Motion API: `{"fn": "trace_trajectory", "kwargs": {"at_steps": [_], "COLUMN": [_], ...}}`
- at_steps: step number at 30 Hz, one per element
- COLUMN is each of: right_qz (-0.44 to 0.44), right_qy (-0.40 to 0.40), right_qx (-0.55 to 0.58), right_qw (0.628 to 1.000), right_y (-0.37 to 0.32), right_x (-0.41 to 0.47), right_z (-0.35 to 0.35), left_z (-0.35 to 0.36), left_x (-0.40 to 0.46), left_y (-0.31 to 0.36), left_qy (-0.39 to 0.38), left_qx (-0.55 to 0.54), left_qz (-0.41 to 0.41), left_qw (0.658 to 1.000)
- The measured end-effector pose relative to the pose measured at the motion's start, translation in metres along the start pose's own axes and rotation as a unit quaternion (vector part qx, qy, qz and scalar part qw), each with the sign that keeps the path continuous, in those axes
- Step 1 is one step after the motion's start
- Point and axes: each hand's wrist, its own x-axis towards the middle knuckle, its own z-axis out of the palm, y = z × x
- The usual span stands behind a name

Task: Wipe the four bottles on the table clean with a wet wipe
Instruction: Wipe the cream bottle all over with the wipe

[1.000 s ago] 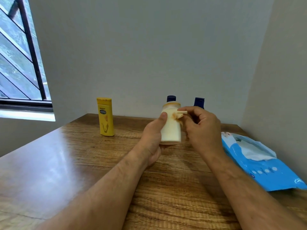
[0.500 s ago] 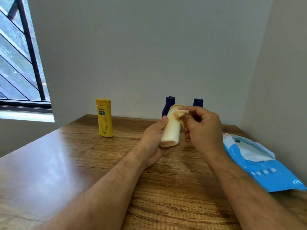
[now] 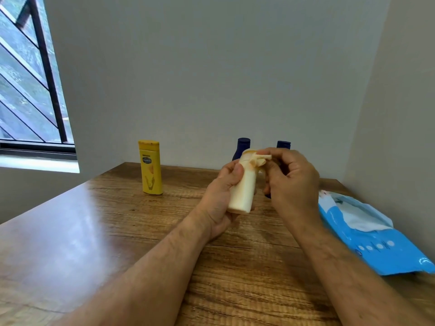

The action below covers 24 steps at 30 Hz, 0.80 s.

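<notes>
- Tilting further than a second ago, when it stood upright, the cream bottle [image 3: 243, 188] now leans with its top away from the camera and to the right; the hands sit in much the same place above the tabletop [image 3: 70, 231].
- Fingers [image 3: 266, 152] of the right hand [image 3: 292, 180] are curled and pinch a crumpled, stained wet wipe [image 3: 257, 160] against the bottle's top edge.
- Left hand [image 3: 222, 196] grips the cream bottle around its body, thumb pressed on the near side, the other fingers wrapped behind it out of sight.
- Held clear of the tabletop, the cream bottle sits between the two hands, its flat base toward the camera.
- Behind the hands, two dark blue bottles stand upright near the back wall: one [image 3: 242, 147] shows just left of the cream bottle's top, the other [image 3: 283, 144] shows only its cap above the right hand.
- Well to the left, a yellow bottle [image 3: 150, 168] stands upright on the tabletop, apart from the others.
- On the right side lies a blue wipe pack [image 3: 376, 241], flat, with a white wipe [image 3: 360, 217] sticking out of its open top.
</notes>
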Motion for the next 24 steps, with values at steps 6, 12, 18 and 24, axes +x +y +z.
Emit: {"fn": "trace_trajectory", "kwargs": {"at_steps": [6, 12, 18, 24], "right_qz": [-0.019, -0.046, -0.006, -0.100], "right_qy": [-0.043, -0.042, 0.011, -0.058], "right_qx": [0.011, -0.071, -0.040, -0.060], "right_qw": [0.999, 0.996, 0.999, 0.991], "right_y": [0.001, 0.004, 0.003, -0.010], "right_x": [0.000, -0.002, 0.000, -0.011], "right_z": [-0.001, 0.001, -0.001, 0.003], "left_z": [-0.003, -0.005, 0.004, 0.002], "left_x": [0.001, 0.004, -0.002, -0.004], "left_y": [0.001, 0.004, -0.001, -0.002], "left_qy": [-0.003, 0.019, -0.006, -0.002], "left_qx": [0.039, -0.005, 0.109, 0.288], "left_qz": [0.036, 0.107, 0.114, 0.188], "left_qw": [0.999, 0.994, 0.987, 0.939]}}
